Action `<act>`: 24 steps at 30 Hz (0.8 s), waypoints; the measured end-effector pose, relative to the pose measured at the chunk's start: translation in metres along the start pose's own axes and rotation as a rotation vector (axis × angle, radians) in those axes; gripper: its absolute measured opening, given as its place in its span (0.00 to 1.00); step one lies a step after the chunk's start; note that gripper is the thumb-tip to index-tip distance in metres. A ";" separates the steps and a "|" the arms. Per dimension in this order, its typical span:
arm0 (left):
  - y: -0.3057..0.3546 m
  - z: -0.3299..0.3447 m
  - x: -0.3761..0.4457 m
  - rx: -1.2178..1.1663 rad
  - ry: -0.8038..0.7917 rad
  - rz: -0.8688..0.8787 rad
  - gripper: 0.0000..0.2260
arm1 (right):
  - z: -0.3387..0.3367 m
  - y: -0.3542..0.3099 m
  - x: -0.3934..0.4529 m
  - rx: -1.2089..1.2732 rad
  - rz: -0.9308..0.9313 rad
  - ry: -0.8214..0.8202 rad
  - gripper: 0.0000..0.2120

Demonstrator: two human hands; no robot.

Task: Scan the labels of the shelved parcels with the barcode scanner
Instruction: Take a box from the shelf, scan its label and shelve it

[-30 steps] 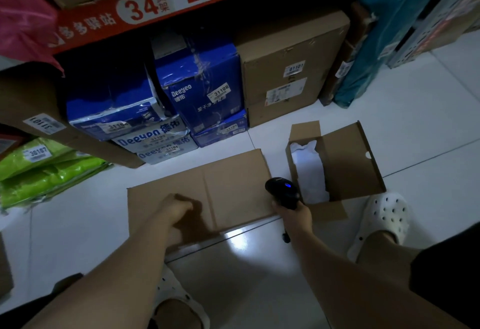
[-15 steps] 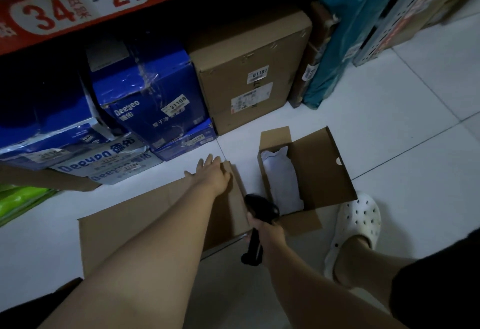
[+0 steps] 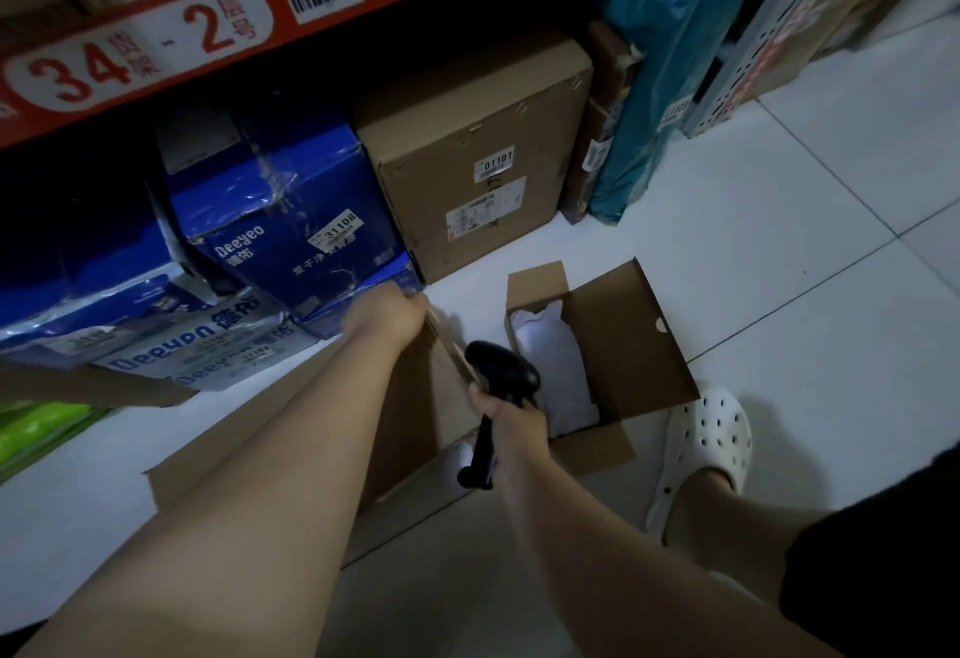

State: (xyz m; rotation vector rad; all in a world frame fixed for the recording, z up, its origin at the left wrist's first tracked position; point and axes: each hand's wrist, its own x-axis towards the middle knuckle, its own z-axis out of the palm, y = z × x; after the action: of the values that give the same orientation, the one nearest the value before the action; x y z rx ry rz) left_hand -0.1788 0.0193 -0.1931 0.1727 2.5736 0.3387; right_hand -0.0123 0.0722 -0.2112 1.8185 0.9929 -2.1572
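The right hand (image 3: 511, 421) grips the black barcode scanner (image 3: 498, 387) just left of the open cardboard box (image 3: 618, 345) (white padding inside). The left hand (image 3: 384, 314) reaches the blue parcels (image 3: 291, 231) beyond; its grasp cannot be told.

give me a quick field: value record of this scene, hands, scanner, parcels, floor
left hand: reaching to the low blue box under the shelf
right hand: grips the barcode scanner, head toward the shelf
parcels: blue box labelled 31108, brown carton labelled 01101, teal bag
floor: flat cardboard, open box holding white packing
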 end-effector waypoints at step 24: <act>-0.098 -0.135 -0.192 -0.467 0.478 -0.305 0.23 | 0.035 -0.051 -0.193 -0.336 -0.872 -0.055 0.10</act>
State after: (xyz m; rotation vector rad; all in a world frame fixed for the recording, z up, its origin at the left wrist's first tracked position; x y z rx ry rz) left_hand -0.0917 -0.1390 -0.0137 -0.5230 2.8247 0.9384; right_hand -0.0179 0.0350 -0.0119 1.2703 2.2783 -2.1788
